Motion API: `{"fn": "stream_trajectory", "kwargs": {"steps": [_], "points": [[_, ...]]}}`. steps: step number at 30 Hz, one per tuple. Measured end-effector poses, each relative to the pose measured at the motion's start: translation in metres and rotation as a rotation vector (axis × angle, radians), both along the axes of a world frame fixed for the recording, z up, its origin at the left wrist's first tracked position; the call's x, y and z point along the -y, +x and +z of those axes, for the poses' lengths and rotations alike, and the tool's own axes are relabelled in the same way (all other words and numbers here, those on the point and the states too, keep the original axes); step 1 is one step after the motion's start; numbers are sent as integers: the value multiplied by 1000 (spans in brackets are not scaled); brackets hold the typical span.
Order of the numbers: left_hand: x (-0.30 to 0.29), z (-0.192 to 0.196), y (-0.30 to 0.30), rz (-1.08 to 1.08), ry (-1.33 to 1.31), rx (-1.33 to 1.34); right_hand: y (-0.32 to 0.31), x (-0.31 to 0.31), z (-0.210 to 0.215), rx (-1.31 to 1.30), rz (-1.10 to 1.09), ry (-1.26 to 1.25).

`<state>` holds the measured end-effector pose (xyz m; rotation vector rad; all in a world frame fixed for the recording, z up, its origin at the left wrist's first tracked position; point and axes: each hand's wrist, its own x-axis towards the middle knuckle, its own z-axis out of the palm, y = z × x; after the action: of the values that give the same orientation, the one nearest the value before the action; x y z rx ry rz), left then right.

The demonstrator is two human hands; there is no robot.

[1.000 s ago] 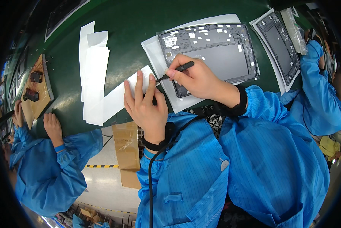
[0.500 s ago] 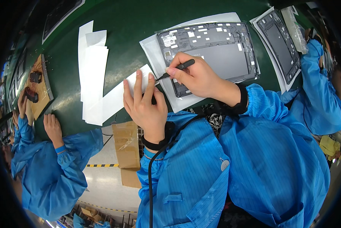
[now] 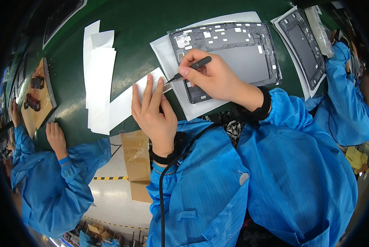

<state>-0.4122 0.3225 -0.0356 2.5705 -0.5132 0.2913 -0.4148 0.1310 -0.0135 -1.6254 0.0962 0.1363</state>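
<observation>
My right hand (image 3: 219, 78) grips a pair of black tweezers (image 3: 201, 63). Their pointed tip is at the right end of a white paper strip (image 3: 124, 102). Across that strip lies my left hand (image 3: 155, 119), its fingers stretched out and slightly apart, pressing on the paper; the fingertips are close to the tweezers' tip. Whether the tip pinches anything is too small to tell. Just beyond my right hand, a dark grey tablet-like housing (image 3: 246, 61) with several small white pads rests on a white sheet (image 3: 161, 49). My right hand covers part of its near left corner.
More white paper strips (image 3: 100, 82) overlap at the left on the green table (image 3: 141, 37). Another grey housing (image 3: 303, 47) lies at the right, near a person in blue (image 3: 344, 107). At the left, another person's hand (image 3: 57, 138) rests near a brown board (image 3: 44, 99) with dark parts.
My left hand has shifted slightly left, and the tweezers' tip has moved a little left along with it. At the far left, another person's hand has pulled away from a dark part.
</observation>
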Motion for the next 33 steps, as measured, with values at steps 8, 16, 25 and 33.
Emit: {"fn": "stream_trajectory", "kwargs": {"steps": [8,16,25,33], "points": [[-7,0,2,-13,-64,-37,18,16,12,-87,208,8],[-7,-1,0,-32,-36,-33,18,13,9,-70,252,-35],[-6,0,0,-25,-29,-34,20,14,5,-67,219,63],[-6,-2,0,-31,-33,-36,17,13,8,-63,281,-102]]}}
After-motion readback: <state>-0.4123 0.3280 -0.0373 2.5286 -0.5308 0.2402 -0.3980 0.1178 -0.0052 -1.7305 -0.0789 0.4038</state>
